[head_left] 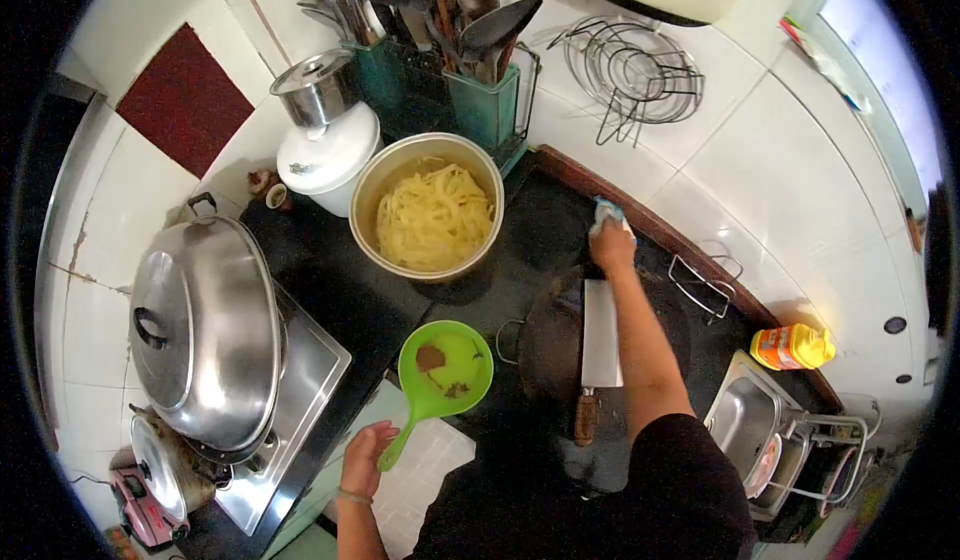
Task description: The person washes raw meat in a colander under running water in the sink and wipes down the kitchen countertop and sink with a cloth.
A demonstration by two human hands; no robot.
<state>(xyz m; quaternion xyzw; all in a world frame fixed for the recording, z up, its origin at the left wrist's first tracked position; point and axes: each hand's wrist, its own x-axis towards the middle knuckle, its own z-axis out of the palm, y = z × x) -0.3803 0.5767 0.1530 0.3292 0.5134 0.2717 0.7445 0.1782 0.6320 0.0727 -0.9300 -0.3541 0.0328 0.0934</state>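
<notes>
My right hand (612, 248) reaches far over the dark countertop, closed on a crumpled white and blue cloth (606, 216) near the back edge. Under that arm, a cleaver (600, 335) with a wooden handle lies on a round dark chopping board (550, 325). My left hand (367, 458) hangs at the counter's front with its fingers stretched out. It is beside the handle of a green plastic scoop (470, 360) and appears to hold nothing. The scoop contains small heaps of brown and dark seasonings. Behind it stands a pot (365, 230) of pale yellow strips.
A large lidded steel wok (215, 320) sits on the stove (325, 355) at left. Utensil holders (480, 105) and a white lidded container (325, 165) stand at the back. At right are a yellow bottle (790, 347), a sink (745, 410) and a wire rack (705, 285).
</notes>
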